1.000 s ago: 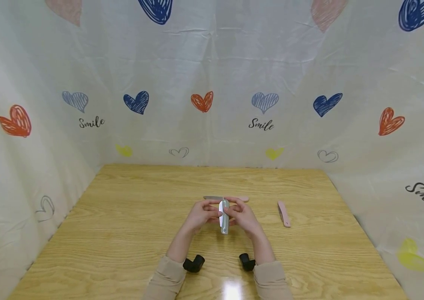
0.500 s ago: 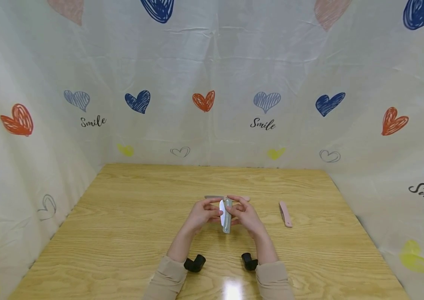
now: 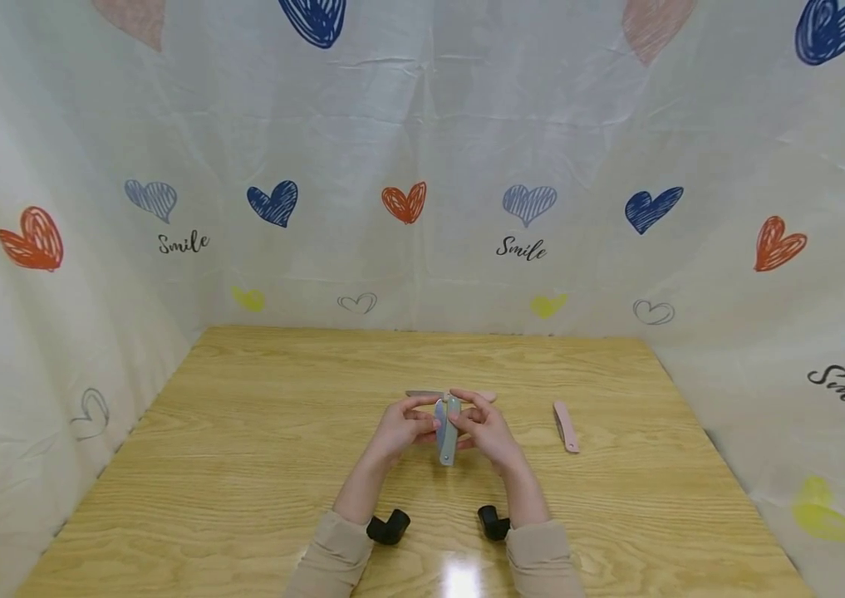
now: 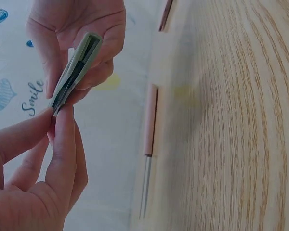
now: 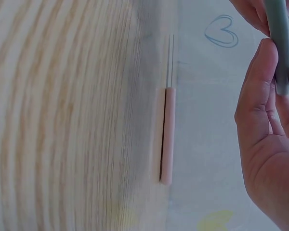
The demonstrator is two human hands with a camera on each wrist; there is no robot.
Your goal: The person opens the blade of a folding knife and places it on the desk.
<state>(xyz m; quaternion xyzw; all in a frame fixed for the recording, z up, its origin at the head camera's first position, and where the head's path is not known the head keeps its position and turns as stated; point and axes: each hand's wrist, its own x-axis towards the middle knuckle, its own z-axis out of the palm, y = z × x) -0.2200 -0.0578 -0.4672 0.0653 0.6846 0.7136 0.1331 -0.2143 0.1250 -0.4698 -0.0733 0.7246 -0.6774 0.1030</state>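
A folding knife with a pale green handle [image 3: 451, 436] is held up above the table between both hands, its blade [image 3: 440, 415] lying along the handle's left side in the head view. With thumb and fingers my right hand [image 3: 491, 429] grips the handle. My left hand [image 3: 396, 428] pinches the blade's edge between thumb and fingertips. In the left wrist view the green handle [image 4: 88, 53] shows its dark slot. Behind the hands lies a pink folding knife [image 4: 151, 120] with its blade out, partly hidden by fingers in the head view.
A second pink folding knife [image 3: 567, 428] lies folded on the wooden table [image 3: 280, 465], right of the hands. Black wrist-worn pieces [image 3: 388, 526] sit at the sleeves' inner sides. A white curtain [image 3: 459, 291] printed with hearts surrounds the table's back and sides.
The green knife has turned slightly in the hands; its blade, bright white before, now looks duller and bluish. Both hands keep nearly the same place and hold.
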